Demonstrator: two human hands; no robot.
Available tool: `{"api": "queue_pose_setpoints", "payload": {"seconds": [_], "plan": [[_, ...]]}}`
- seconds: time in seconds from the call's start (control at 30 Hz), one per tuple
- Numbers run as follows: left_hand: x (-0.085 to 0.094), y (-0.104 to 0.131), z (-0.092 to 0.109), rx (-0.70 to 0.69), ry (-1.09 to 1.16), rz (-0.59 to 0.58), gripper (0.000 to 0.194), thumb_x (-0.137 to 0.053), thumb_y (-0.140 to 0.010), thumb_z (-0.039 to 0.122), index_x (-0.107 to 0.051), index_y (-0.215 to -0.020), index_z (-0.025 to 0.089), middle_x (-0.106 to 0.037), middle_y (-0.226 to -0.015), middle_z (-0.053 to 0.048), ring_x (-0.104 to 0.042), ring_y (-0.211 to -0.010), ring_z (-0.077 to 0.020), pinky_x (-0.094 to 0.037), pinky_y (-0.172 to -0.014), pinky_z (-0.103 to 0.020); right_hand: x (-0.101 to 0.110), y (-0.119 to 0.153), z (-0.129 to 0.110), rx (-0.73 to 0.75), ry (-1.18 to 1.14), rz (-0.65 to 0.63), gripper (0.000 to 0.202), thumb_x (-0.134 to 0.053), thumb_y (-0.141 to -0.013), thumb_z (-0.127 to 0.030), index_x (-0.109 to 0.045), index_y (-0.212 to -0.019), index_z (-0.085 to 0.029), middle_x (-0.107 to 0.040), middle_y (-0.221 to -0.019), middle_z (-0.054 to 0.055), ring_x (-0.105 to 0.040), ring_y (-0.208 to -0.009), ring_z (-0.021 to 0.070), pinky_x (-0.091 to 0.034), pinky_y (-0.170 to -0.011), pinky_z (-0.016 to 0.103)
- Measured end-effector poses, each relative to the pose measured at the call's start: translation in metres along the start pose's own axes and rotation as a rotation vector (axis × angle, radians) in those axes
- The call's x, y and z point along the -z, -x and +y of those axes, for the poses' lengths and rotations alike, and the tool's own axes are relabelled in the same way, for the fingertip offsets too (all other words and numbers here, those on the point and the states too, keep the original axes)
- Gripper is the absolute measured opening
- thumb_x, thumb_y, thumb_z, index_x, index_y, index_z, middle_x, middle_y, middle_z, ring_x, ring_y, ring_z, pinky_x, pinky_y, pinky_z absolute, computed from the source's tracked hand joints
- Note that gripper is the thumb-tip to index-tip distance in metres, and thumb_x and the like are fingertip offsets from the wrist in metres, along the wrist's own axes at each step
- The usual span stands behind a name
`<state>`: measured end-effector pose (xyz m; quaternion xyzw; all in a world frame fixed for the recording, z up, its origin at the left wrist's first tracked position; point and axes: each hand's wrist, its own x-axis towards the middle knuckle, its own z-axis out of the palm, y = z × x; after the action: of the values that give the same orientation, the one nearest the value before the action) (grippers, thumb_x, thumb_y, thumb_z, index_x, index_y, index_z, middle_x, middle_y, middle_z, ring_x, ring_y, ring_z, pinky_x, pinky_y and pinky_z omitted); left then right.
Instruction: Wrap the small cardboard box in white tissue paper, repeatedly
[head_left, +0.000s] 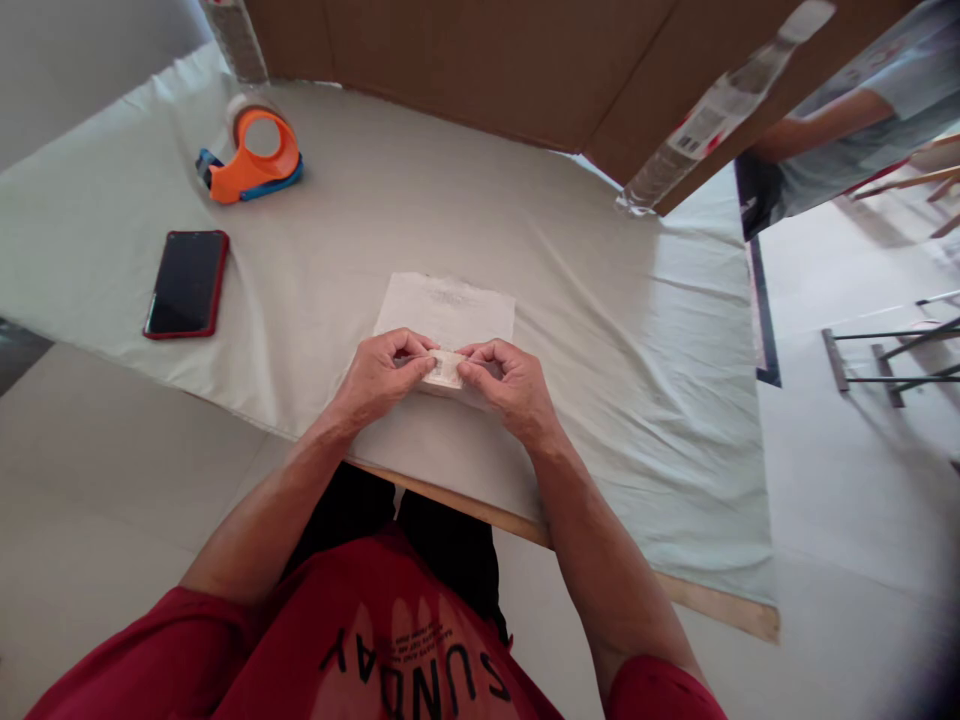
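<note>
A small off-white rectangular piece with faint printed marks (444, 369) is pinched at both ends between my fingers; it looks like folded paper, though its exact kind is unclear. My left hand (388, 372) grips its left end with thumb and fingertips. On the right end, my right hand (504, 376) has a similar pinch. Beneath and just beyond my hands, a larger whitish sheet (454, 308) with faint print lies flat on the cloth-covered table (615, 400). My hands cover its near part.
A red-cased phone (187, 284) lies at the left, below an orange and blue tape dispenser (257, 160). Brown cardboard (465, 60) stands along the back, with a clear plastic bottle (697, 130) leaning against it. Another person's arm (825, 125) shows at the upper right.
</note>
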<state>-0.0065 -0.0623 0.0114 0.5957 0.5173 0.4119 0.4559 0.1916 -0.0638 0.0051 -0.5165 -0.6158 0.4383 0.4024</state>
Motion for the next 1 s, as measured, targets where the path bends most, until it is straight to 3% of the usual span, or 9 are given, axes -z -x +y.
{"api": "queue_pose_setpoints", "payload": {"seconds": [0.2, 0.4, 0.57, 0.63, 0.73, 0.83, 1.0], "plan": [[0.001, -0.002, 0.000, 0.021, 0.004, -0.019, 0.015, -0.068, -0.076, 0.032, -0.062, -0.073, 0.018, -0.075, -0.094, -0.007, -0.066, -0.086, -0.0180, -0.052, -0.079, -0.031, -0.002, 0.000, 0.000, -0.010, 0.022, 0.016, 0.018, -0.068, -0.080, -0.036, -0.060, -0.072, -0.021, -0.074, -0.089, 0.003, -0.063, -0.077, 0.0165, -0.047, -0.074, 0.031], [0.004, -0.009, 0.002, 0.077, 0.034, -0.080, 0.021, -0.070, -0.070, 0.032, -0.063, -0.084, 0.018, -0.063, -0.077, 0.001, -0.055, -0.070, -0.0129, -0.043, -0.065, -0.025, 0.007, -0.006, 0.011, -0.016, 0.200, 0.073, 0.017, -0.066, -0.082, -0.035, -0.059, -0.073, -0.022, -0.060, -0.065, -0.003, -0.052, -0.061, 0.0142, -0.042, -0.062, 0.030], [0.005, -0.010, 0.004, 0.092, 0.015, -0.099, 0.024, -0.069, -0.069, 0.034, -0.062, -0.084, 0.017, -0.061, -0.078, 0.000, -0.054, -0.070, -0.0131, -0.043, -0.065, -0.026, 0.017, 0.001, -0.002, 0.293, 0.551, 0.367, 0.005, -0.063, -0.087, -0.027, -0.066, -0.087, -0.023, -0.072, -0.094, 0.005, -0.064, -0.090, 0.0244, -0.048, -0.086, 0.043], [0.005, -0.010, 0.003, 0.087, -0.008, -0.104, 0.025, -0.068, -0.070, 0.035, -0.062, -0.085, 0.017, -0.061, -0.077, 0.000, -0.053, -0.069, -0.0129, -0.042, -0.063, -0.026, 0.012, 0.009, -0.016, 0.435, 0.632, 0.419, 0.011, -0.058, -0.094, -0.024, -0.069, -0.093, -0.024, -0.072, -0.103, 0.007, -0.064, -0.100, 0.0255, -0.048, -0.093, 0.044], [0.004, -0.012, 0.001, 0.070, -0.050, -0.095, 0.025, -0.067, -0.070, 0.035, -0.063, -0.087, 0.017, -0.061, -0.076, 0.001, -0.053, -0.069, -0.0130, -0.043, -0.063, -0.025, -0.002, 0.018, -0.031, 0.558, 0.706, 0.191, 0.020, -0.052, -0.098, -0.020, -0.072, -0.101, -0.024, -0.073, -0.104, 0.007, -0.064, -0.098, 0.0236, -0.051, -0.090, 0.040], [0.006, -0.012, 0.000, 0.053, -0.079, -0.083, 0.025, -0.066, -0.072, 0.035, -0.065, -0.088, 0.016, -0.065, -0.080, -0.001, -0.057, -0.074, -0.0142, -0.047, -0.069, -0.027, -0.014, 0.020, -0.031, 0.552, 0.835, -0.067, 0.027, -0.047, -0.099, -0.015, -0.073, -0.103, -0.019, -0.074, -0.104, 0.010, -0.062, -0.095, 0.0241, -0.050, -0.088, 0.038], [0.022, -0.004, 0.005, 0.043, -0.120, -0.124, 0.034, -0.062, -0.077, 0.033, -0.070, -0.105, 0.015, -0.073, -0.097, -0.005, -0.063, -0.085, -0.0171, -0.050, -0.080, -0.030, -0.013, 0.017, -0.028, 0.511, 0.964, -0.181, 0.023, -0.050, -0.100, -0.017, -0.071, -0.109, -0.018, -0.072, -0.109, 0.010, -0.057, -0.096, 0.0249, -0.043, -0.085, 0.038]]}}
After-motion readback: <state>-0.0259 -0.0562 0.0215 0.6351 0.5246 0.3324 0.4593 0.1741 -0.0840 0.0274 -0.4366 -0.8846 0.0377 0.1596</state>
